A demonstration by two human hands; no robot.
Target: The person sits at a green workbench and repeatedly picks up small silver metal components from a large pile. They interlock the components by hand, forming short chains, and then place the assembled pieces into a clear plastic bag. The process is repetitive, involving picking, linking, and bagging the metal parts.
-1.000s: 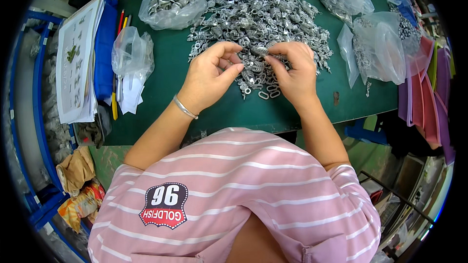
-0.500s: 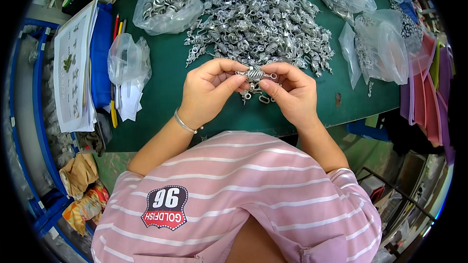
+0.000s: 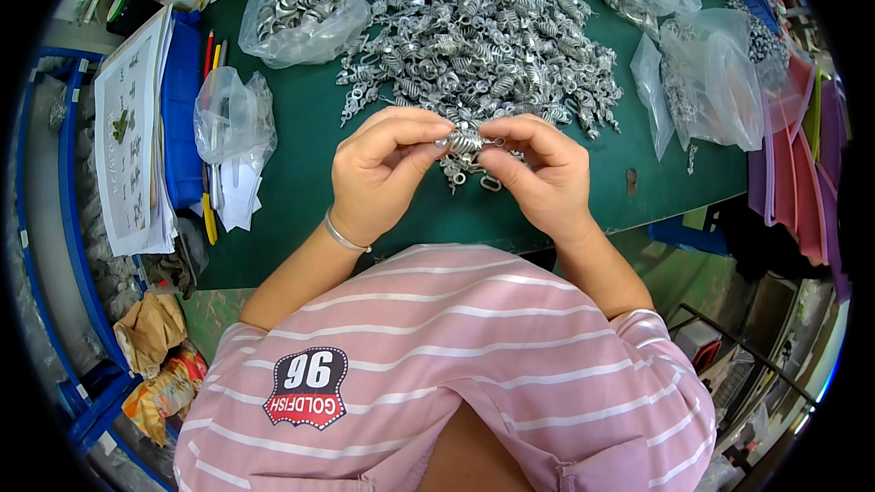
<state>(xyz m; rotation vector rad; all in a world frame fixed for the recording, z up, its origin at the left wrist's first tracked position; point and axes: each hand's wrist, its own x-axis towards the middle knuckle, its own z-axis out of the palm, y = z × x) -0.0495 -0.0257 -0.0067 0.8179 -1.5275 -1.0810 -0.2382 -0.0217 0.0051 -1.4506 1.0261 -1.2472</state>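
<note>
My left hand (image 3: 375,171) and my right hand (image 3: 545,171) meet over the near edge of a heap of small metal parts (image 3: 483,41). Between them is a small silver coiled metal piece (image 3: 466,139), ribbed like a spring and with looped ends. The left thumb and fingertips pinch its left end; those of the right hand grip the other end. Close below it lie a loose round ring (image 3: 458,179) and an oval link (image 3: 490,185) on the green table. A silver bangle circles my left wrist.
A clear bag of rings (image 3: 305,14) lies left of the heap, clear bags of parts (image 3: 715,82) to the right. Printed sheets (image 3: 132,141), pencils (image 3: 208,50) and a smaller plastic bag (image 3: 232,114) line the left side. Purple and red sheets (image 3: 797,164) hang at the right.
Both hands and the coiled piece have shifted slightly left in the picture. The left fingertips now cover the piece's left end more. The two-handed grip continues.
</note>
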